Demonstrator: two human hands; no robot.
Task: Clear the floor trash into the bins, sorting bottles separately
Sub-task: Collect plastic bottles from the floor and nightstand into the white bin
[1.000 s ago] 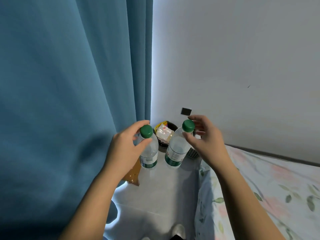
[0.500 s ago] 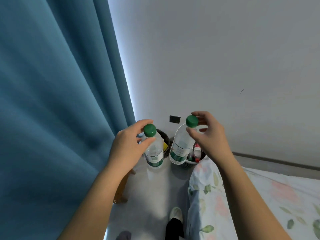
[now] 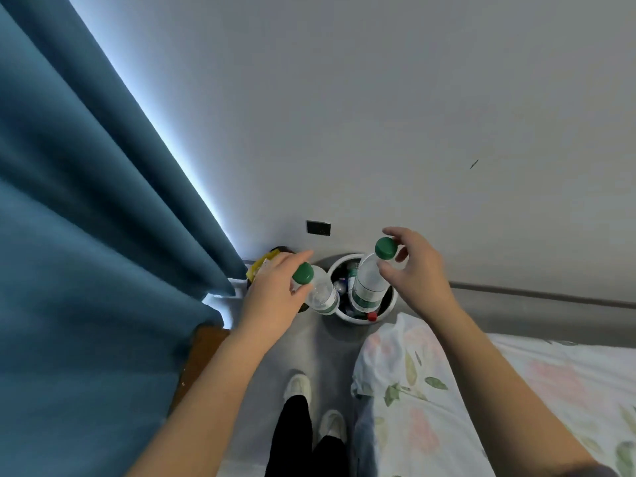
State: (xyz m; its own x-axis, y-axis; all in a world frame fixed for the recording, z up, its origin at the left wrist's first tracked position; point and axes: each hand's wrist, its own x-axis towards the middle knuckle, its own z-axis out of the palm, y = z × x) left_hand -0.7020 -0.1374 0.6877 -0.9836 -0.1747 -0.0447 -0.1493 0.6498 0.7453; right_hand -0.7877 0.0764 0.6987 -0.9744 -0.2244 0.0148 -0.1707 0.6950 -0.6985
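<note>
**Two water bottles hanging at the bottle bin**

I am pinching the right bottle (image 3: 369, 287) at its green cap with my right hand (image 3: 421, 273), dangling it upright above the white bin (image 3: 358, 321), where other bottles are lying. My left hand (image 3: 275, 299) is gripping the left bottle (image 3: 321, 297) by its neck, just left of that rim, keeping clear of the dark wrapper bin (image 3: 278, 249).

Home bedroom: floral-sheeted bed (image 3: 516, 390) against plain wall, teal curtain (image 3: 86, 235) alongside.

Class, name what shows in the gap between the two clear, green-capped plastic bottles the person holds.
In the head view, between the left-hand bottle and the right-hand bottle shows the inside of the round white plastic bin, holding discarded bottles.
</note>
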